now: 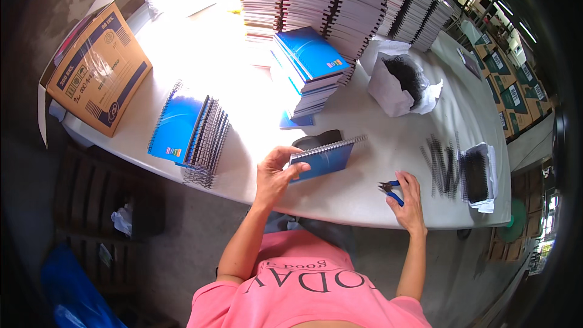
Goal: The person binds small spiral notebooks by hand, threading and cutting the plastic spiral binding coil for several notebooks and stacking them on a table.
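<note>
My left hand (274, 173) grips the near corner of a blue spiral-bound notebook (325, 158), tilted up off the white table (243, 103), its wire spine facing away from me. A dark object (316, 140) lies just behind it. My right hand (408, 197) rests on the table at the near edge, fingers over small pliers with blue handles (390, 189). Whether it grips them firmly is unclear.
Finished blue notebooks (191, 130) lean in a row at the left. An unbound blue stack (310, 70) sits mid-table before tall stacks (340, 6). Black wire spines (446, 167) lie at the right, a white bag of them (401, 82) behind. A cardboard box (97, 70) overhangs the left edge.
</note>
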Demonstrator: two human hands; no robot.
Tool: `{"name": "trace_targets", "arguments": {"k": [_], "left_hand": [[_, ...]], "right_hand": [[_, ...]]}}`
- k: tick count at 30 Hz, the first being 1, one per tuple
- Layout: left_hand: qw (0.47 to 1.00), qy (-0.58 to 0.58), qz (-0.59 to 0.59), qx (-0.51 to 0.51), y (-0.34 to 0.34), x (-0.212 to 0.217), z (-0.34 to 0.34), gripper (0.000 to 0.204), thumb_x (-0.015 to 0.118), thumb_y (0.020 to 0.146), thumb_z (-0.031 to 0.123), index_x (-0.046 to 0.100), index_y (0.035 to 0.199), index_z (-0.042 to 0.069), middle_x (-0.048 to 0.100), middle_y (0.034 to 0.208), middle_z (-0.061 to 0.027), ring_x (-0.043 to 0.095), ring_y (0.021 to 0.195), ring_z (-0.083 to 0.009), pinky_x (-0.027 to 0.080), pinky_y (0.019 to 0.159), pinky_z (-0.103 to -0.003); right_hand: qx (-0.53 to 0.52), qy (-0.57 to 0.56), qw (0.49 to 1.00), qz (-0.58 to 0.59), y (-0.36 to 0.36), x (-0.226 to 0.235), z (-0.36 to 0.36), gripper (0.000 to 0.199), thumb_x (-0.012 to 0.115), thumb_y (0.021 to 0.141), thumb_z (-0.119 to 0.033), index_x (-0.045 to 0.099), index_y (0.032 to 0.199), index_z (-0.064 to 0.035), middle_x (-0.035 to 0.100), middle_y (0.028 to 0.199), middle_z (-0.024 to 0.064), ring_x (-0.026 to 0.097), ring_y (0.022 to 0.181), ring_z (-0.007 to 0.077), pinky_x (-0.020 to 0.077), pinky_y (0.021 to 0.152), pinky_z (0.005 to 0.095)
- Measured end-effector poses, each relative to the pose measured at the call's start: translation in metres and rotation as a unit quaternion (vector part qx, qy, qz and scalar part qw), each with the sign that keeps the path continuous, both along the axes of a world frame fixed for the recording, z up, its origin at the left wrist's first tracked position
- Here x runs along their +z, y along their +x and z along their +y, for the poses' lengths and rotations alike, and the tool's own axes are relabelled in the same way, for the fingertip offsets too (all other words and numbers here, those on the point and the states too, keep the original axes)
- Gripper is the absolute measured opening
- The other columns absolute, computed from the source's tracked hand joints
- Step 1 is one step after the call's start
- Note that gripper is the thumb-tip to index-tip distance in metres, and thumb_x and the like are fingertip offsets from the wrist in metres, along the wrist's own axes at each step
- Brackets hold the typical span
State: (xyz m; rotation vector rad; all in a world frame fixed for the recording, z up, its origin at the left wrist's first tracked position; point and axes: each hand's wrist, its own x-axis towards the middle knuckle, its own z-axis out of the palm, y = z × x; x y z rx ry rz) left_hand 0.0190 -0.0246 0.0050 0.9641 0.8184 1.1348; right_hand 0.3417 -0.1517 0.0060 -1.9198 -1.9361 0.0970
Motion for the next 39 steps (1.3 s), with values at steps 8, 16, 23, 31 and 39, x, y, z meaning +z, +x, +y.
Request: {"name": "trace_targets", "arguments": {"k": [8,16,23,31,39], "left_hand": [[0.97,0.174,-0.011,0.167,0.017,-0.009,-0.006,0.021,0.077,0.069,-0.007,0.064,0.084,0.002,0.064,0.087,-0.0084,0.06,0.085,-0.0149,0.052,0.072,-0.026],[0.897,0.33,0.159,0.246,0.017,0.016,-0.019,0.035,0.077,0.062,-0.007,0.071,0.093,0.006,0.065,0.078,-0.0041,0.061,0.073,-0.0161,0.046,0.068,-0.026],[0.853,0.387,0.22,0.273,0.017,0.014,-0.021,0.038,0.077,0.057,-0.005,0.072,0.092,0.011,0.063,0.071,0.0004,0.054,0.065,-0.0152,0.035,0.066,-0.027],[0.881,0.322,0.196,0.287,0.016,0.015,-0.02,0.028,0.078,0.066,-0.008,0.067,0.09,0.001,0.057,0.077,-0.0042,0.053,0.069,-0.0108,0.045,0.064,-0.023],[0.967,0.114,-0.029,0.227,-0.012,0.029,-0.023,0.017,0.061,0.092,0.013,0.062,0.104,0.001,0.048,0.087,0.0008,0.048,0.079,-0.007,0.042,0.076,-0.023]], "right_hand": [[-0.013,0.114,0.982,0.152,-0.12,0.042,0.014,0.041,0.065,0.084,-0.032,0.061,0.123,-0.0216,0.05,0.1,0.0105,0.05,0.094,0.0279,0.0389,0.086,0.0399],[0.017,0.143,0.99,0.006,-0.181,0.076,0.034,0.037,0.064,0.084,-0.038,0.062,0.12,-0.0336,0.046,0.108,0.0087,0.045,0.105,0.0264,0.0291,0.094,0.0483],[0.063,-0.006,0.977,0.203,-0.175,0.075,0.027,0.036,0.056,0.092,-0.037,0.059,0.125,-0.0251,0.054,0.089,0.0085,0.057,0.086,0.0232,0.0449,0.073,0.041],[0.079,-0.058,0.94,0.327,-0.171,0.06,0.025,0.043,0.047,0.096,-0.038,0.049,0.133,-0.0168,0.053,0.107,0.0142,0.055,0.1,0.0265,0.0431,0.087,0.0415],[-0.256,-0.089,0.95,-0.154,-0.103,0.008,0.021,0.056,0.053,0.089,-0.048,0.042,0.138,-0.0227,0.035,0.134,0.0177,0.035,0.129,0.0338,0.0216,0.105,0.0591]]}}
